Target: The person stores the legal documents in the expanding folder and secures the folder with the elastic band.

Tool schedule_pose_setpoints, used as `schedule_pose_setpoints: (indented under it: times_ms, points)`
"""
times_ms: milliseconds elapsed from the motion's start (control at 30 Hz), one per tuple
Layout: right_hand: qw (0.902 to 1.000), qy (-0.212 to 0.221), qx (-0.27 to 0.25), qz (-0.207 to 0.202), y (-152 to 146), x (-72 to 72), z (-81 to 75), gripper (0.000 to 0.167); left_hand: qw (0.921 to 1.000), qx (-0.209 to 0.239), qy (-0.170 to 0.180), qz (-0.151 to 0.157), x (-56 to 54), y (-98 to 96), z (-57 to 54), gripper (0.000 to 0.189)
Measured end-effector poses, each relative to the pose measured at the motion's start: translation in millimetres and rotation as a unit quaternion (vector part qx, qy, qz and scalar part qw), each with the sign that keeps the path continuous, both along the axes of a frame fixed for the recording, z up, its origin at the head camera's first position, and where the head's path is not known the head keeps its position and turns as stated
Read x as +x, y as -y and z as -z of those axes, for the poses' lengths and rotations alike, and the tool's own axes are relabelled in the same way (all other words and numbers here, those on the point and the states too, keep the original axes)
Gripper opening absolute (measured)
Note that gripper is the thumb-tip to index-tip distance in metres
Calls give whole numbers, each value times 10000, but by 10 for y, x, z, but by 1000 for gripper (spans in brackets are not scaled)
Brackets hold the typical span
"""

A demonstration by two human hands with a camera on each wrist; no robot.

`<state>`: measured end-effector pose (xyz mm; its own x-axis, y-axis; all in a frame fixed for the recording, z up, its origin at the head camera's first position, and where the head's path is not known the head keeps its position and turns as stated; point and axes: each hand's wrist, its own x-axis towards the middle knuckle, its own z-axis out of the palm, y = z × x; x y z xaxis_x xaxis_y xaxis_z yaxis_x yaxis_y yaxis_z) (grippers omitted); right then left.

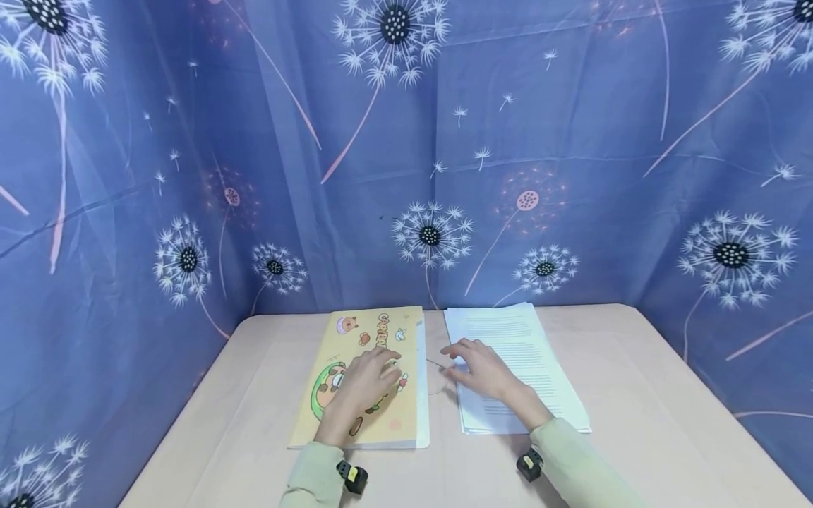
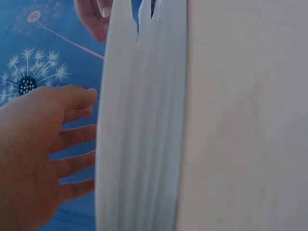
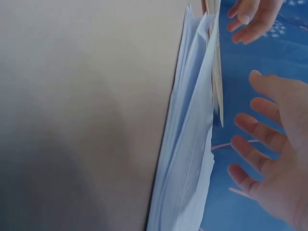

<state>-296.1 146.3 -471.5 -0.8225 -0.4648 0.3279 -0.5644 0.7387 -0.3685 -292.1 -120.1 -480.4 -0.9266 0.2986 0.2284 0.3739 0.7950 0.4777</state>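
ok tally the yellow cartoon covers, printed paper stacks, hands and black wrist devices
Yellow cartoon cover: 1
Printed paper stack: 1
Hands: 2, left hand and right hand
Black wrist devices: 2
Total: 6

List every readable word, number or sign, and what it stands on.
"CAP…": sideways lettering on the yellow folder; the rest is unclear near the left hand.
Printed lines on the white papers: too small to read.
Yellow patches on the wrist devices: too small to tell.

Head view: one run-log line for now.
left hand: over yellow capybara folder | right hand: over printed paper stack | contact: unclear
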Motion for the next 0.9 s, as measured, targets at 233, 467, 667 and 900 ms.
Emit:
schedule_pose_setpoints:
  times_ms: [233, 467, 667, 900]
  points:
    - [9997, 206, 2, -128, 84, -12, 7, 38, 10000, -64, 15, 59, 4, -20, -5, 34]
    - [9992, 323, 115, -180, 150, -20, 33, 41, 9997, -130, 32, 197, -1, -45, 23, 35]
    - [9989, 300, 147, -318, 212, -14, 31, 39, 9993, -282, 88, 234, 25, -65, 17, 36]
    - [9979, 429, 146, -455, 273, 2, 14, 43, 9981, -491, 238, 296, 57, -79, -9, 43]
